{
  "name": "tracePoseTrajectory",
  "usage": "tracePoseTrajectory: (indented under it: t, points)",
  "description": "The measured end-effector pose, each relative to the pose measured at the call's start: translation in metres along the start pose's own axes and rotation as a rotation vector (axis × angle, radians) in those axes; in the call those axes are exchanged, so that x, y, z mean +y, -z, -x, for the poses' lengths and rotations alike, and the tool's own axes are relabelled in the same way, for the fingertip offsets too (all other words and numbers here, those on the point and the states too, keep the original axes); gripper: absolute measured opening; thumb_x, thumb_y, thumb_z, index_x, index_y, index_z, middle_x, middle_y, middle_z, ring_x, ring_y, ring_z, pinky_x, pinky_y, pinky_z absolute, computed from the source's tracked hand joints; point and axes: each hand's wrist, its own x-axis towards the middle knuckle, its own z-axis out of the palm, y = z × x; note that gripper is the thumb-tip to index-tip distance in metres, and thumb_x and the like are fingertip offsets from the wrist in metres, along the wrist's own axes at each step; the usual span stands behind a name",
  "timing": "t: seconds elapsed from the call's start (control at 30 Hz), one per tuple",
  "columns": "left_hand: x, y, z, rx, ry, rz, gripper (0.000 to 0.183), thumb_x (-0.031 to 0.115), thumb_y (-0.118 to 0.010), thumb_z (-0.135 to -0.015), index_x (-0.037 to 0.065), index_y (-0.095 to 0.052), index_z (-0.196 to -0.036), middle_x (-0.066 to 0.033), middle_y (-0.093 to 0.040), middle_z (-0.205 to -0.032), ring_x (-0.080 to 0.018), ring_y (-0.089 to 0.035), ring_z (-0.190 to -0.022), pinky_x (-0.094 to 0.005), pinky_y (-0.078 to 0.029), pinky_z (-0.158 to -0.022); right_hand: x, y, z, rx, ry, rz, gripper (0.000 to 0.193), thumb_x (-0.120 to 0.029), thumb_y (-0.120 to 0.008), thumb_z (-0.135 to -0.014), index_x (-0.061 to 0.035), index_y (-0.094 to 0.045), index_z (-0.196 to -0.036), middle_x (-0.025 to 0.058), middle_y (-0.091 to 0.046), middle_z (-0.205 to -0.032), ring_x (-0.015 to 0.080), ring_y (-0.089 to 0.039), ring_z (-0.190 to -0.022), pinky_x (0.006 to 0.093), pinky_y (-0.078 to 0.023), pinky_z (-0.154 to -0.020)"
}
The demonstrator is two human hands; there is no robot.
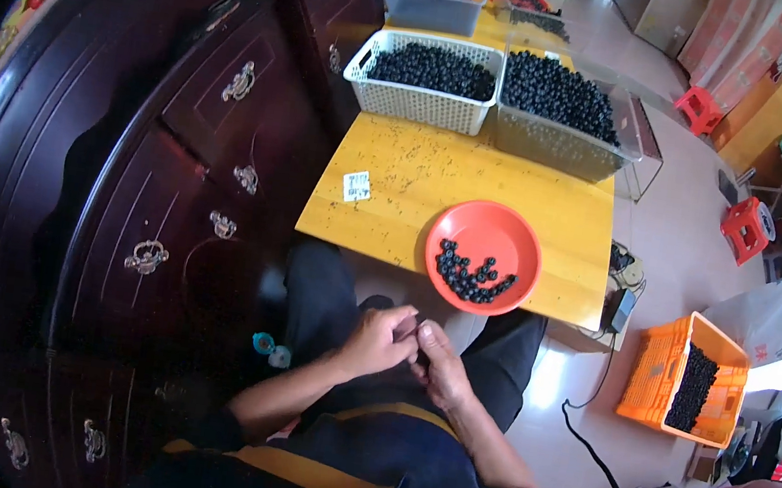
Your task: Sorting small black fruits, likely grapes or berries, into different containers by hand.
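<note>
Over my lap, just in front of the table's near edge, my left hand (380, 343) and my right hand (442, 364) meet with curled fingers. Their fingertips pinch close together; whatever may be between them is hidden or too small to name. Beyond them a round red plastic bowl (490, 226) sits at the table's front edge. Small black round parts (471, 279) with holes lie in a loose cluster on the bowl's near side. Neither hand touches the bowl.
On the yellow table (364, 226), a white basket (419, 108) and a clear bin (561, 150) hold many black parts. A dark wooden cabinet (196, 110) walls off the left. An orange crate (656, 373) and black cable (595, 457) are on the right floor, near other people.
</note>
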Motion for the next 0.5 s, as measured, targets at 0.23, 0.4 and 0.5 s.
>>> tracePoseTrajectory:
  t: [0.23,0.4,0.5]
  points:
    - [0.006,-0.005,0.0,0.179,-0.067,0.024,0.011,0.006,-0.068,-0.087,0.003,-0.061,-0.094,-0.0078,-0.054,-0.064,-0.0148,-0.052,-0.056,-0.0338,-0.044,-0.054,-0.001,0.006,-0.005,0.028,0.063,-0.134,0.02,-0.032,-0.058,-0.104,-0.0128,-0.063,-0.106,-0.0068,-0.049,-0.073,0.0035,-0.036,-0.052,0.0195,-0.027,-0.047]
    - [0.001,-0.006,0.005,0.181,-0.093,0.086,0.016,0.002,-0.068,-0.088,0.004,-0.065,-0.103,-0.0039,-0.052,-0.065,-0.0108,-0.05,-0.057,-0.0306,-0.044,-0.054,0.0,0.006,-0.004,-0.008,0.001,-0.283,0.021,-0.031,-0.062,-0.101,-0.0109,-0.065,-0.107,-0.0078,-0.043,-0.067,0.0032,-0.032,-0.052,0.0197,-0.024,-0.046]
    - [0.004,-0.007,0.005,0.168,-0.134,0.133,0.019,0.002,-0.069,-0.088,0.004,-0.067,-0.107,-0.002,-0.052,-0.065,-0.0084,-0.049,-0.058,-0.0289,-0.043,-0.054,0.0,0.012,-0.006,-0.072,0.051,-0.328,0.023,-0.032,-0.064,-0.1,-0.0104,-0.065,-0.108,-0.0079,-0.043,-0.067,0.0033,-0.032,-0.052,0.0192,-0.023,-0.046]
